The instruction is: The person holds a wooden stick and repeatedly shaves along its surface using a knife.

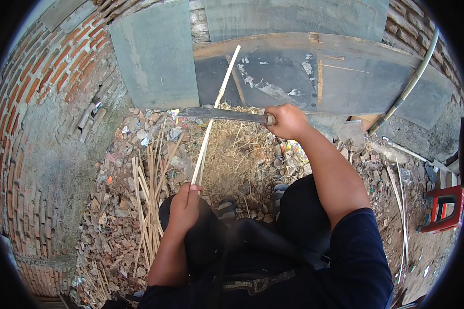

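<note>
With hands well apart, clasping at left, in the left hand (pixel 184 206), the lower end of a pale strip (pixel 203 149), with the thumb laid along it; gripping at right, in the right hand (pixel 286 121), the handle (pixel 270 119) of a long knife (pixel 229 115).

Starting from the left, lying on the rubble (pixel 108 211) near the left forearm: loose, dry-looking sticks (pixel 148 226). Next, slanting up and slightly rightward from the left fist: the pale strip, crossed by the knife partway along. Cannot tell whether biting in or merely touching there. Likely to feel light, fairly stiff and springy, apt to whip at the free end and split along the grain; perhaps sharp-edged, so best held firmly near the lower end, well below the blade, as now. Beneath and just beyond: a tangle of fibrous shavings (pixel 232 147).

Farther right, by its look heavier than the strip, to be held only by the handle: the knife, pointing left. At far right, on the ground: thin strips (pixel 404 226), then a red stool (pixel 447 192).
</note>
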The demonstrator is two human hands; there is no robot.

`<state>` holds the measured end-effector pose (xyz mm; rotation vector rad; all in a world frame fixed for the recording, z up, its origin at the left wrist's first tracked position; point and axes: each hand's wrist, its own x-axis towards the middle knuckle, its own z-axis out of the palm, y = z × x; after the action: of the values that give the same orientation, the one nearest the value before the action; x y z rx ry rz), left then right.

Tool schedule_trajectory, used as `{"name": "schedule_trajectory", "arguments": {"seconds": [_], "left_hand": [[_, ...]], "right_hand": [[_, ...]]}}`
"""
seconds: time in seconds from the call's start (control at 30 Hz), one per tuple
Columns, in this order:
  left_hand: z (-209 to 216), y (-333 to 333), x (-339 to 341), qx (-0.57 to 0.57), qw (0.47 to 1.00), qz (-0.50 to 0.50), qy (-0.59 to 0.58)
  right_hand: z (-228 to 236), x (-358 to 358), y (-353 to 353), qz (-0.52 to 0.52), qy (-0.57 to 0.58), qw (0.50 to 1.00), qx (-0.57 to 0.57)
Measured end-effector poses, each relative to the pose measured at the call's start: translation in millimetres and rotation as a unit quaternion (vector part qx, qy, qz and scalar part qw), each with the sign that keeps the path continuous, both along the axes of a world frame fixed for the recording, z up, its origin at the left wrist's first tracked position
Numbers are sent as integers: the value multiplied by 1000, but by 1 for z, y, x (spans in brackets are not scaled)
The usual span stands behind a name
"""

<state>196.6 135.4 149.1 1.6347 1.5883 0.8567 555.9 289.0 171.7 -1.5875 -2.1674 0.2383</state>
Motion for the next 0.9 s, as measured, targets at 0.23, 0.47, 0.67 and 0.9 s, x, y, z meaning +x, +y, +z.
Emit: {"name": "schedule_trajectory", "arguments": {"seconds": [0.23,0.47,0.67,0.9], "left_hand": [[0,0,3,8,998,12,58],[9,-3,4,-18,998,18,65],[8,-11,10,0,998,24,59],[11,-14,16,19,996,-29,80]], "right_hand": [[2,-2,0,5,-3,1000,-4],[2,-9,-2,25,-19,1000,1],[6,-23,-7,61,-40,997,-27],[-1,-32,-1,46,-1,999,-12]]}}
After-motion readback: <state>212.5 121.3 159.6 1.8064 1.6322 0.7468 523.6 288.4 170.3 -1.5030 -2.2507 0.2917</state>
